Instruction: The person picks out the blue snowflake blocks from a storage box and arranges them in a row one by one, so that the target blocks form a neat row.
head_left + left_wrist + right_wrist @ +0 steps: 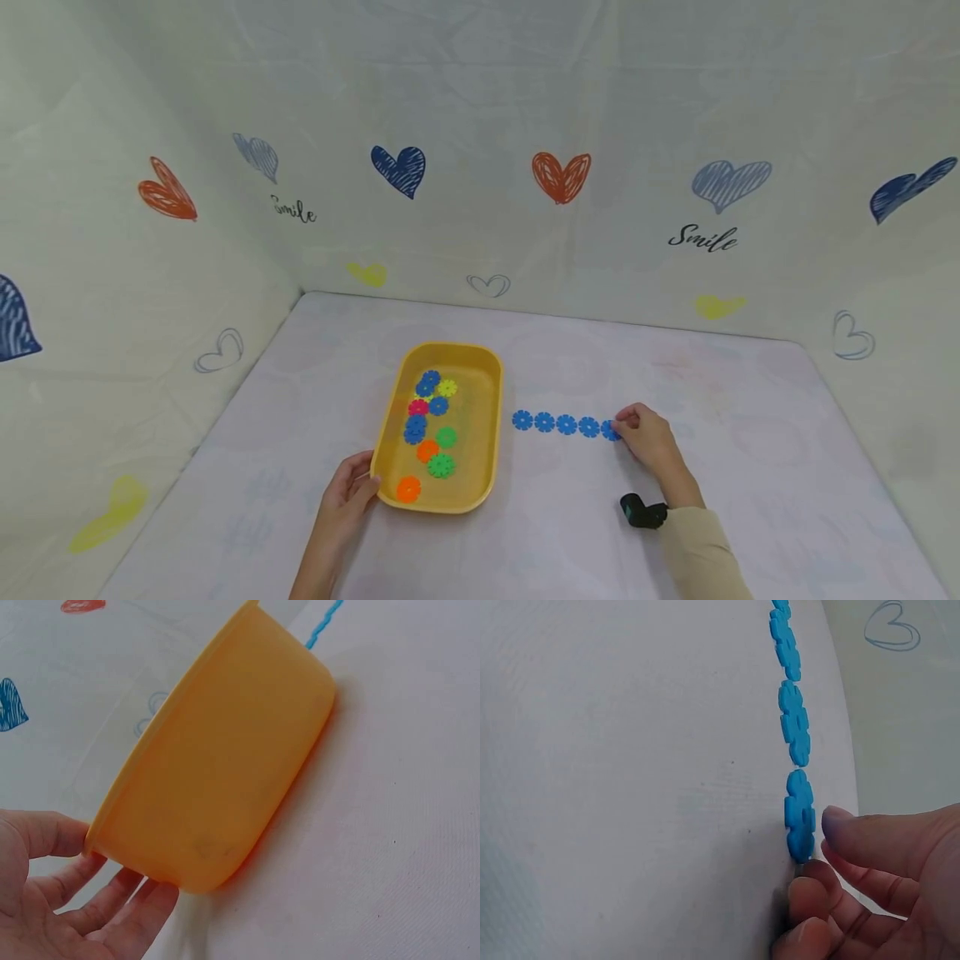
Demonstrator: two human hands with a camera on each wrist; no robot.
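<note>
My left hand point(347, 493) grips the near left corner of a yellow tray point(487, 496). In the left wrist view, the thumb lies on the rim and the fingers are under it. Interlocking snowflake discs lie inside the tray, among them an orange disc point(408, 489), a green disc point(441, 466) and a pink disc point(417, 407). Right of the tray runs a straight row of several blue snowflake discs point(566, 425). At its right end, my right hand point(651, 437) holds the last blue disc point(800, 816) by its edge with curled fingers, which partly cover it.
A black wrist camera point(642, 511) sits at the right sleeve. The pale tabletop point(555, 533) extends around the tray and the row. A white curtain point(480, 83) printed with hearts stands behind the table and along its sides.
</note>
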